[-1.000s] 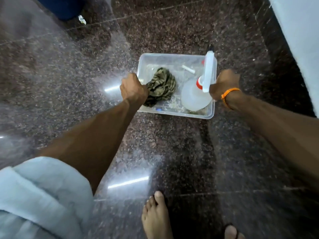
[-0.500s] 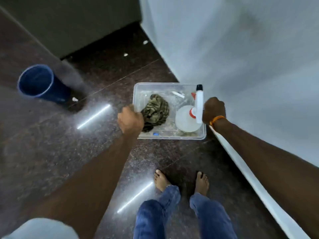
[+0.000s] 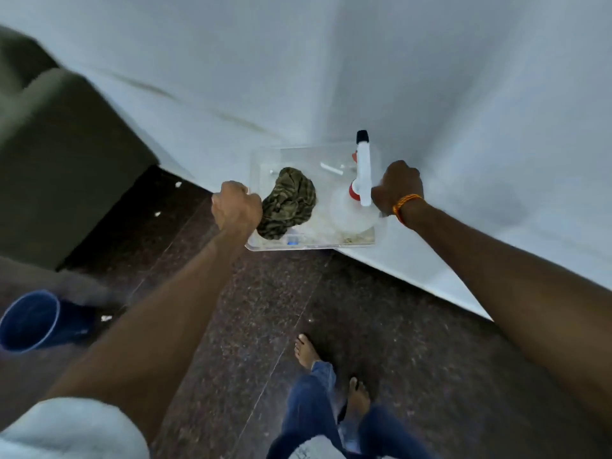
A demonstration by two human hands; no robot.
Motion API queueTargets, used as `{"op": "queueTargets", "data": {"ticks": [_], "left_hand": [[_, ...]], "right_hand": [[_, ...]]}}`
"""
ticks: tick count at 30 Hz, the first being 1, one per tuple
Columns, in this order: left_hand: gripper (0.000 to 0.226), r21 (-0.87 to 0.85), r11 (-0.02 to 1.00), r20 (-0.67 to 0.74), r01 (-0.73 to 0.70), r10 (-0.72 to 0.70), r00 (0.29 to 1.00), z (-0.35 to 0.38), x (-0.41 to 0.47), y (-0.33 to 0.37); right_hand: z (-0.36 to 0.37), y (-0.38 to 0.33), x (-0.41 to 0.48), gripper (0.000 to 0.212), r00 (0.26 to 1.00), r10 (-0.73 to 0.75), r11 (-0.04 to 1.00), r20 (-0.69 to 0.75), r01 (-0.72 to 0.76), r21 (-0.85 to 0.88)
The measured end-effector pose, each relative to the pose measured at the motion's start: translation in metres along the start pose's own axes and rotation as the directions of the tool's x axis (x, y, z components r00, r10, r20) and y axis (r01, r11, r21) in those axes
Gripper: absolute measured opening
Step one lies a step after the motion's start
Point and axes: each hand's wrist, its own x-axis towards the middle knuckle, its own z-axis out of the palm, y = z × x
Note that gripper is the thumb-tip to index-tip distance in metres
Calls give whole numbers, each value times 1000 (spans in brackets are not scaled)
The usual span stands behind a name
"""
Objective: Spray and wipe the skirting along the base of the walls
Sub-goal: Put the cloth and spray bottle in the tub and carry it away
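Head view: a clear, rigid plastic tub (image 3: 311, 247), shallow and rectangular with rounded corners, is held out in front of a corner where two pale, matt walls (image 3: 463, 94) meet. The left hand (image 3: 236, 207) is a closed fist, its fingers curled over the tub's left rim. The right hand (image 3: 397, 187) grips the right rim the same way, knuckles up, with an orange braided thread (image 3: 406, 201) round the wrist. Both forearms reach forward nearly straight.

Inside the tub, on the left, lies a crumpled cloth (image 3: 288, 202) of soft olive and dark checked weave, touching the left hand. On the right a spray bottle (image 3: 347, 215) lies on its side, with a translucent round body, a red collar and a long white trigger head tipped in black, just beside the right hand. A small white stick (image 3: 331, 168) lies near the far wall of the tub, and a small blue item (image 3: 292, 240) sits at the near edge; any print on it is too blurred to read.

The skirting (image 3: 424, 276) is a smooth white band along the base of the right-hand wall, running from under the tub toward the lower right. The floor (image 3: 364, 309) is polished speckled dark stone. A round blue bucket (image 3: 29, 321) stands at the left, near a green upholstered block (image 3: 49, 160). Bare feet and blue jeans show below
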Motion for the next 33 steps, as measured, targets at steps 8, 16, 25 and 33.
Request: {"op": "queueTargets", "data": {"ticks": [8,16,25,33], "left_hand": [[38,12,921,269,-390,373,888,45,-88,114],[31,-115,773,500,-624,588,636,134,-191,212],[25,-223,579,643,-784,692,328,217,-403,281],[23,-261,441,716,-859,685,135,279,-598,306]], "right_hand": [[-122,120,-99,25,936,304,950,-179,-285,128],[-198,237,-221,33,712,630,773,-311,-533,344],[-254,372,-370,18,427,824,566,-373,-649,508],[-287,479,-496,27,191,917,377,-351,-707,598]]}}
